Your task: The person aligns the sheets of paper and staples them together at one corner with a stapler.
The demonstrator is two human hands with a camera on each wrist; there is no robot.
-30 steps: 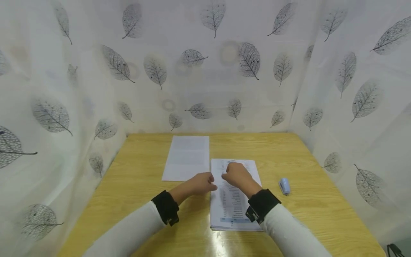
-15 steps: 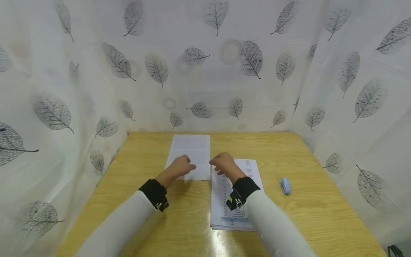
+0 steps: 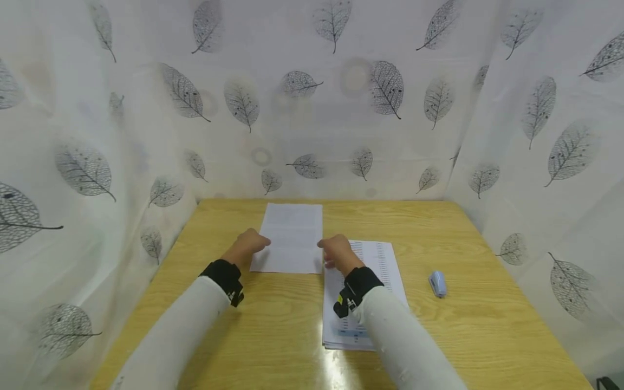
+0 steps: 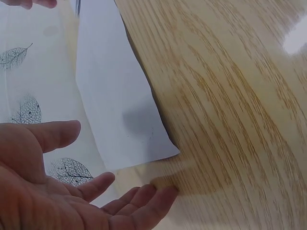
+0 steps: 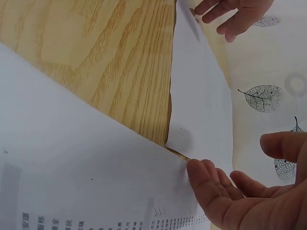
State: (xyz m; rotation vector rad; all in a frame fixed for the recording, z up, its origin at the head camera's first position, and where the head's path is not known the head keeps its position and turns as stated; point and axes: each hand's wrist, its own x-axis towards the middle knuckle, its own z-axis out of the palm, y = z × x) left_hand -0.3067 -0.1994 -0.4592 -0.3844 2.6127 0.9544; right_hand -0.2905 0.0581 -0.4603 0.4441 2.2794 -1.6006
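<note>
A blank-looking white sheet of paper (image 3: 292, 238) lies at the back of the table, left of a stack of printed paper (image 3: 361, 319). At the sheet's left edge is my left hand (image 3: 246, 246); in the left wrist view its thumb and fingers (image 4: 144, 206) are spread apart, beside the paper's edge and holding nothing. My right hand (image 3: 337, 252) is over the stack's upper left corner, near the sheet's right edge. Its thumb and fingers (image 5: 211, 189) stand apart in the right wrist view, with the fingertips near the gap between sheet and stack.
A small light-blue stapler (image 3: 437, 284) lies on the wooden table (image 3: 273, 330), right of the stack. A white curtain (image 3: 312, 124) with leaf prints hangs behind the table and along both sides. Dark cable ends show at the lower right corner.
Both hands have left the printed stack's middle. The left hand has moved left and away to the sheet's left edge; the right has shifted left towards its right edge. The papers stay put.
</note>
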